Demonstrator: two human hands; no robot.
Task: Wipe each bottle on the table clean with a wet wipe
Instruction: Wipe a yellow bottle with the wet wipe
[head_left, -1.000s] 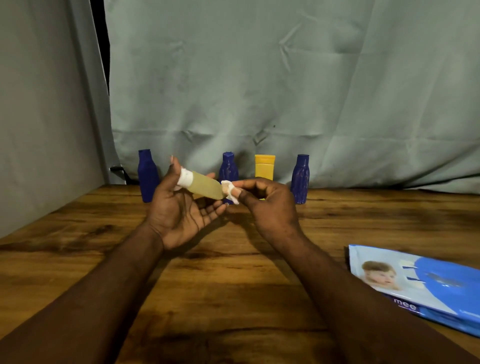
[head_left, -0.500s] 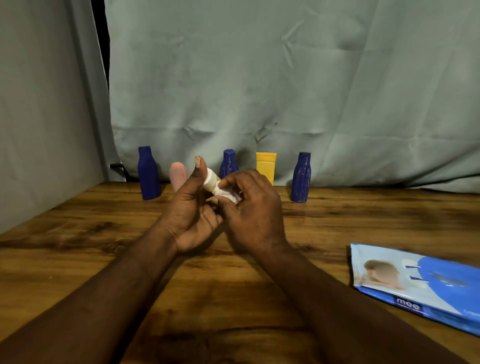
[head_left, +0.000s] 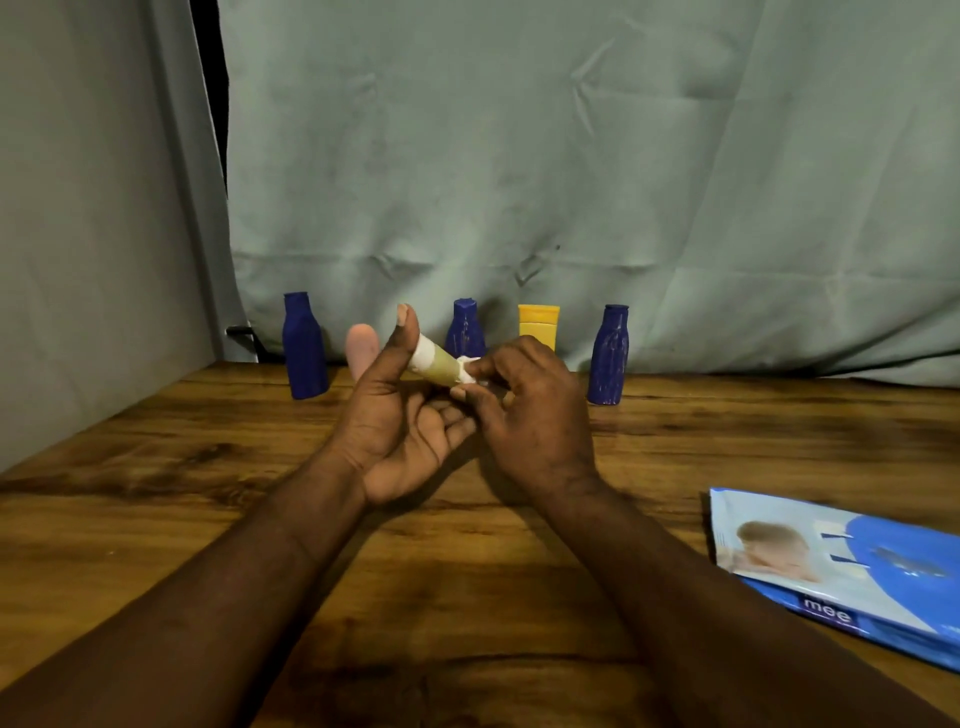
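On the far left we see a grey cloth (head_left: 93, 234) hanging down beside the wooden table (head_left: 467, 597). At the back of the table, in front of a big green-grey curtain (head_left: 571, 156), some things stand in a row. First comes a dark blue bottle (head_left: 304, 348), standing up straight. Just beside it is a pink thing with a round top (head_left: 361, 345). It is partly hidden behind the thumb, and we cannot tell what it is. Next we see the left hand (head_left: 400, 431), held over the table with its palm up. Its thumb points up and presses on the white cap, and its fingers curl under, so it grips the little bottle (head_left: 441, 364). The little bottle is yellow-green and tilted, with its cap end up and to the left. It is in the air between both hands. Behind it stands a second blue bottle (head_left: 466, 332). The right hand (head_left: 535, 421) touches the left one. Its thumb and first finger pinch a white wet wipe (head_left: 469, 370) against the low end of the little bottle, and its other fingers are loosely bent. Behind this hand stands a yellow bottle (head_left: 538, 327). After that comes a third blue bottle (head_left: 609, 358), near the hand but not touching it. On the far right a blue pack of wipes (head_left: 841, 566) lies flat on the table, well apart from the hands.
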